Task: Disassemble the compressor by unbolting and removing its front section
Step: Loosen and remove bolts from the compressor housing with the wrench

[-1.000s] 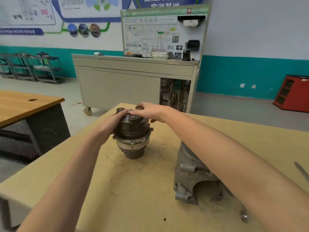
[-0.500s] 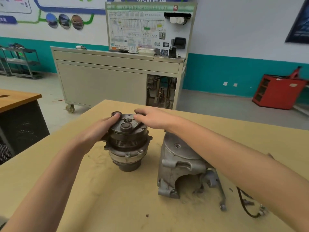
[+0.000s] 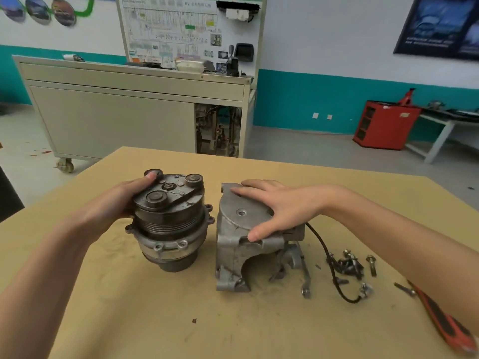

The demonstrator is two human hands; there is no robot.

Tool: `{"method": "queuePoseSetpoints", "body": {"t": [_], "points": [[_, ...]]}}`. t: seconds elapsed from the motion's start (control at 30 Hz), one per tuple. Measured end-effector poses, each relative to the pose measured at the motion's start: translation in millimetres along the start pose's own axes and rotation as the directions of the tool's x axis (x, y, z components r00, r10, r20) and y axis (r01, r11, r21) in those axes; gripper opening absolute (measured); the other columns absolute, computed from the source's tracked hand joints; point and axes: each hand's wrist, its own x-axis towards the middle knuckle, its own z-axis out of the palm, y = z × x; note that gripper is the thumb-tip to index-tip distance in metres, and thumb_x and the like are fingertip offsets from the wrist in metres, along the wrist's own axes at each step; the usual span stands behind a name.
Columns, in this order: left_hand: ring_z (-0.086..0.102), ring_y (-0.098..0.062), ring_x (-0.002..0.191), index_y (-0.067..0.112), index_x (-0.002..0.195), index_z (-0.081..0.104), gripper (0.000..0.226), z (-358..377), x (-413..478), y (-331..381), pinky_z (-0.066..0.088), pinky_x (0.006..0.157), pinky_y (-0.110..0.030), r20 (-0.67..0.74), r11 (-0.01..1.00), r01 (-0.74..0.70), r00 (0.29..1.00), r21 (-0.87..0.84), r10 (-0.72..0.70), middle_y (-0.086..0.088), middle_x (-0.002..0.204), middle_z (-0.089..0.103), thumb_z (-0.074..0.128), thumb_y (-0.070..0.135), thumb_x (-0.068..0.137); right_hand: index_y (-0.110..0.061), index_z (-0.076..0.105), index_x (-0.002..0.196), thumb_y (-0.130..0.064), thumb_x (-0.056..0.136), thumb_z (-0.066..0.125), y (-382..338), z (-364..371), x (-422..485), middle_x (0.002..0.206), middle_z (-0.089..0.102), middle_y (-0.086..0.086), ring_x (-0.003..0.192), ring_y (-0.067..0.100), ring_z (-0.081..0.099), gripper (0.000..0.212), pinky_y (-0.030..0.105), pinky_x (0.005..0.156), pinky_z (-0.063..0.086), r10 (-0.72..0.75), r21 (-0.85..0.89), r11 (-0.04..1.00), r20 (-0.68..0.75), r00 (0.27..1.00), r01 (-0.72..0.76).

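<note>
Here the left hand point(image 3: 114, 203) grips the side of the front section point(image 3: 171, 218), with the thumb on its top. This dark pulley part stands upright on the left of the wooden surface point(image 3: 155, 320). The right hand point(image 3: 280, 211) lies flat, fingers straight and relaxed, on top of the grey compressor housing point(image 3: 233, 255) just beside it. Further right lie loose bolts point(image 3: 350, 264) and a black cable point(image 3: 317, 235). An orange-handled tool point(image 3: 445, 322) lies at the near right.
</note>
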Motion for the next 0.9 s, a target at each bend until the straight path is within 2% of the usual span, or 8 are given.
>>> {"method": "queuePoseSetpoints", "body": {"t": [0.23,0.37,0.5,0.57,0.63,0.7,0.8,0.9], "points": [[0.071,-0.007,0.072,0.015,0.095,0.069,0.053,7,-4,4,0.046,0.076,-0.029,-0.050,0.999,-0.005,0.999,-0.047,0.003,0.001,0.087,0.076,0.050,0.058,0.071,-0.049,-0.005,0.143,-0.079,0.060,0.048,20,8,-30,0.153,-0.012,-0.020,0.142,0.009,-0.009,0.103,0.042,0.117,0.007,0.038,0.028,0.999,0.010,0.999,-0.038],[0.072,-0.010,0.080,0.015,0.098,0.071,0.053,9,-5,5,0.045,0.078,-0.031,0.005,0.999,-0.007,1.000,-0.037,0.007,-0.002,0.094,0.076,0.049,0.057,0.074,-0.049,-0.007,0.143,-0.080,0.059,0.046,26,11,-37,0.153,-0.012,-0.020,0.141,0.010,-0.009,0.104,0.044,0.116,0.009,0.079,0.021,0.997,-0.004,0.997,-0.079],[0.072,-0.013,0.085,0.018,0.084,0.076,0.058,22,-7,8,0.044,0.075,-0.030,0.082,0.997,-0.035,0.996,-0.066,0.041,-0.001,0.093,0.076,0.062,0.070,0.062,-0.049,-0.009,0.143,-0.078,0.066,0.051,27,13,-36,0.153,-0.014,-0.020,0.141,0.009,-0.011,0.102,0.046,0.116,0.009,0.074,0.017,0.997,-0.012,0.997,-0.073],[0.072,-0.015,0.084,0.015,0.088,0.074,0.070,27,-5,9,0.044,0.071,-0.028,0.115,0.998,-0.045,0.992,-0.040,0.049,-0.001,0.090,0.076,0.066,0.076,0.054,-0.050,-0.012,0.142,-0.076,0.066,0.052,26,15,-38,0.154,-0.016,-0.019,0.142,0.009,-0.011,0.103,0.042,0.117,0.007,0.076,0.055,0.996,-0.050,0.996,-0.073],[0.073,-0.016,0.081,0.013,0.093,0.072,0.056,30,-2,10,0.047,0.067,-0.026,0.135,0.997,-0.030,0.990,-0.071,0.039,-0.004,0.092,0.076,0.057,0.061,0.069,-0.054,-0.015,0.139,-0.078,0.061,0.051,27,22,-46,0.154,-0.018,-0.018,0.142,0.007,-0.009,0.105,0.038,0.117,0.007,0.078,0.144,0.988,-0.145,0.986,-0.056],[0.073,-0.018,0.081,0.012,0.101,0.070,0.053,30,0,10,0.049,0.069,-0.028,0.138,0.995,-0.017,0.990,-0.098,0.030,-0.007,0.097,0.075,0.054,0.054,0.073,-0.062,-0.016,0.133,-0.083,0.057,0.049,31,32,-58,0.153,-0.018,-0.021,0.142,0.003,-0.007,0.102,0.034,0.117,0.008,0.078,0.228,0.973,-0.263,0.962,-0.016],[0.071,-0.023,0.092,0.012,0.106,0.068,0.064,28,0,9,0.046,0.077,-0.033,0.113,0.995,-0.022,0.993,-0.093,0.033,-0.007,0.099,0.075,0.062,0.061,0.066,-0.062,-0.016,0.133,-0.083,0.058,0.050,35,47,-73,0.152,-0.017,-0.023,0.140,-0.001,-0.007,0.103,0.026,0.114,0.007,0.085,0.221,0.975,-0.252,0.964,-0.028],[0.072,-0.019,0.090,0.013,0.106,0.069,0.094,26,0,10,0.045,0.078,-0.032,0.123,0.996,-0.027,0.992,-0.083,0.037,-0.005,0.100,0.075,0.079,0.076,0.036,-0.057,-0.017,0.136,-0.077,0.060,0.055,36,58,-77,0.151,-0.019,-0.025,0.138,-0.004,-0.008,0.107,0.024,0.111,0.007,0.102,0.207,0.977,-0.272,0.957,-0.046]]}}
